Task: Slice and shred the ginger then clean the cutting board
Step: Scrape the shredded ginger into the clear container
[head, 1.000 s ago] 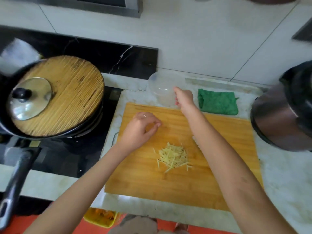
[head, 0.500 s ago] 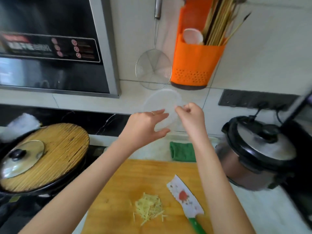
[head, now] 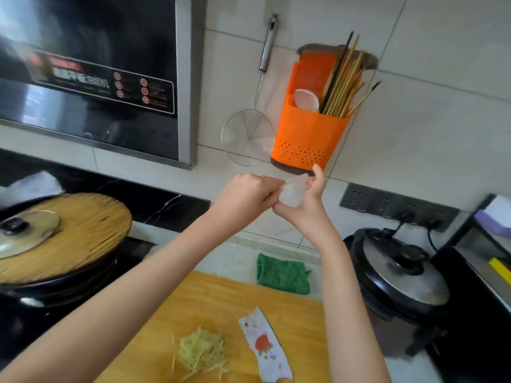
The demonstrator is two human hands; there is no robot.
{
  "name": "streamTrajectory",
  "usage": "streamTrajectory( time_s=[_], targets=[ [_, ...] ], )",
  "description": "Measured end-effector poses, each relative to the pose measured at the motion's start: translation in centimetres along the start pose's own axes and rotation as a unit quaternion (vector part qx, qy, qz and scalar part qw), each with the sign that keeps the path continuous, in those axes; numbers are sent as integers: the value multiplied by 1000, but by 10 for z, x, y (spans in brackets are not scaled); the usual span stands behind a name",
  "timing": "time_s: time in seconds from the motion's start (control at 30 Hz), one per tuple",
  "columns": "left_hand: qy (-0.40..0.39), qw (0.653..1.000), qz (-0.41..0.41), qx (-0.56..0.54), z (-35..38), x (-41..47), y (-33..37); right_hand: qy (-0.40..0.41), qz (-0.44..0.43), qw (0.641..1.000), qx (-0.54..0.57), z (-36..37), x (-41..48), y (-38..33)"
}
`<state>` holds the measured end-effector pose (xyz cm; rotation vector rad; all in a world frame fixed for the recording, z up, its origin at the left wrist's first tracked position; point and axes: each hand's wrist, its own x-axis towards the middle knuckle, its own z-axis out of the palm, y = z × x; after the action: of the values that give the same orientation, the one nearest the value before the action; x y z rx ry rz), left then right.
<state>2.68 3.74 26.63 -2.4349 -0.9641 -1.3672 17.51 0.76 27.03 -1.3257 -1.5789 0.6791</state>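
A pile of shredded ginger [head: 202,353] lies on the wooden cutting board [head: 301,322] near the bottom of the view. A knife with a white flowered blade [head: 265,348] lies on the board to the right of the pile. Both my hands are raised above the counter in front of the wall. My left hand [head: 244,197] and my right hand [head: 308,199] together hold a small clear plastic container [head: 293,190]. The left fingers pinch its edge and the right fingers curl round it.
A folded green cloth [head: 282,273] lies behind the board. A black wok with a bamboo cover and glass lid [head: 55,236] stands on the left. A rice cooker [head: 398,280] stands on the right. An orange chopstick holder [head: 309,131] and a wire skimmer [head: 249,136] hang on the wall.
My right hand lifted the clear container off the counter behind the board. My left hand rose from the board to join it. The view tilted up towards the wall.
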Motion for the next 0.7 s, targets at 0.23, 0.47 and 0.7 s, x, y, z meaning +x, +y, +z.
streamTrajectory(
  time_s=[0.23,0.47,0.7],
  targets=[
    [-16,998,44,41,-33,18,6,77,-91,991,-65,11,10,-16],
    [-5,999,34,-19,-51,7,8,129,-162,968,-142,9,-2,-30],
    [11,997,-1,-78,-54,0,9,156,-158,952,-211,14,-7,-38]
  ],
)
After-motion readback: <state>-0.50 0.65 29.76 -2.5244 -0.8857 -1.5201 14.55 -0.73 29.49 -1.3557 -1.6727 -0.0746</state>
